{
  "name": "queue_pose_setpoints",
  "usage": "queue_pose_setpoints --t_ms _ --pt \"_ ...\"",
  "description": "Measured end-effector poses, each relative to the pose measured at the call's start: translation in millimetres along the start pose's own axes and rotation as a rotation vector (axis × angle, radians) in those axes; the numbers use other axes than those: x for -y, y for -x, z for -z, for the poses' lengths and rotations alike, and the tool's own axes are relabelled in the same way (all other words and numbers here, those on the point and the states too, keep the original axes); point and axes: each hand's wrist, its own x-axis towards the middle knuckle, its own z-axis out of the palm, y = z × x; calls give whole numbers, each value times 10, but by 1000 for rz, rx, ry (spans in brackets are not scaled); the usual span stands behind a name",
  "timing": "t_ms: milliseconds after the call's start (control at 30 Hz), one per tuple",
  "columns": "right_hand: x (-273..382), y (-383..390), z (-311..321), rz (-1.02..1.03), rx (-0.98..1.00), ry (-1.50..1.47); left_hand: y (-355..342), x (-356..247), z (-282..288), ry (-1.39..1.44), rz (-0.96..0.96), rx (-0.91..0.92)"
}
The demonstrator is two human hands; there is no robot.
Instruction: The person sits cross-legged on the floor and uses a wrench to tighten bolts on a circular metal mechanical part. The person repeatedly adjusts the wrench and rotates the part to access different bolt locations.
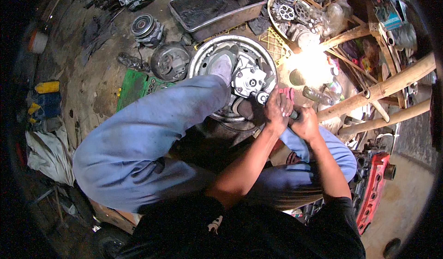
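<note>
A silvery cast-metal housing [248, 80] lies in an upturned steel wheel rim [199, 51]. Against it rests my left foot [220, 67], in a grey covering. A ratchet wrench [262, 98] has its round head at the housing's lower right. My left hand [278, 110] is wrapped round the wrench's shaft, just behind the head. Farther along, my right hand [304, 124] closes on its dark handle end. Something pinkish-red [289, 93] shows beside my left fingers; I cannot make out whether it is held. The wrench's middle is partly covered by my fingers.
A green socket case [131, 89] and a round metal bowl [170, 61] sit left of the rim. Beyond stand a pulley unit [146, 29] and a black tub [217, 26]. Right are a glaring lamp [308, 67], wooden poles [383, 90] and a red engine cover [373, 192].
</note>
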Motion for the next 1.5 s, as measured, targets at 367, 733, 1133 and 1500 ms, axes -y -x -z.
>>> queue_pose_setpoints --t_ms 367,733,1133,1500 --pt "173 72 -55 -149 -58 179 32 39 -11 55 36 -159" --pt "296 93 -145 -350 -44 178 70 139 23 120 -45 -317" --pt "372 264 -261 -403 -108 218 50 51 -118 -61 -19 -577" --pt "514 453 -467 -534 -196 100 113 -7 72 -91 63 -586"
